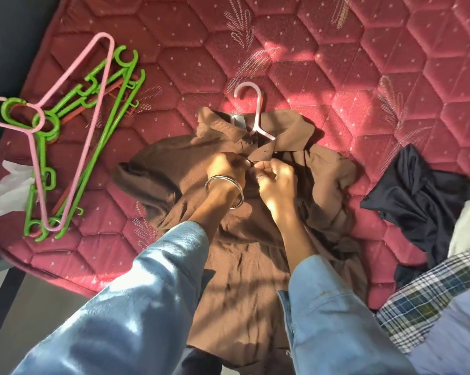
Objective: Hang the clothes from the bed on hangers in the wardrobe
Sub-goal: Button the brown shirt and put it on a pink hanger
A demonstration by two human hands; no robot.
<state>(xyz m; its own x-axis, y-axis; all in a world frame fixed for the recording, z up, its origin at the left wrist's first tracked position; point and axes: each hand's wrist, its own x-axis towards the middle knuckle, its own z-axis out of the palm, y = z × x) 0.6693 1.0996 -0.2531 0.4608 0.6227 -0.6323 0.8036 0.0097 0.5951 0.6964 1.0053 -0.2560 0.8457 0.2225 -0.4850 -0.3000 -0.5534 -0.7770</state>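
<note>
Lying front-up on the quilted red mattress point(336, 63), the brown polo shirt point(244, 255) already has a pale pink hanger point(257, 115) threaded through its neck, the hook poking out past the collar. Both hands meet at the placket just below the collar: the left hand point(229, 169) and the right hand point(275, 180) each pinch the fabric edges with curled fingertips, apparently working a button through its hole, though the button itself is hidden between the fingers. The shirt looks like light, soft knit that will sag and crumple wherever it is lifted, so it is best carried by the stiff plastic hanger, at the hook or the neck, not by the cloth; fastening the placket should keep it from sliding off the hanger's smooth arms. A grey label sits inside the collar, but no writing on it can be read, and no brand shows elsewhere. Spare green and pink hangers point(66, 136) lie in a heap well to the left, a dark garment point(417, 196) and a plaid shirt point(431, 293) wait to the right
</note>
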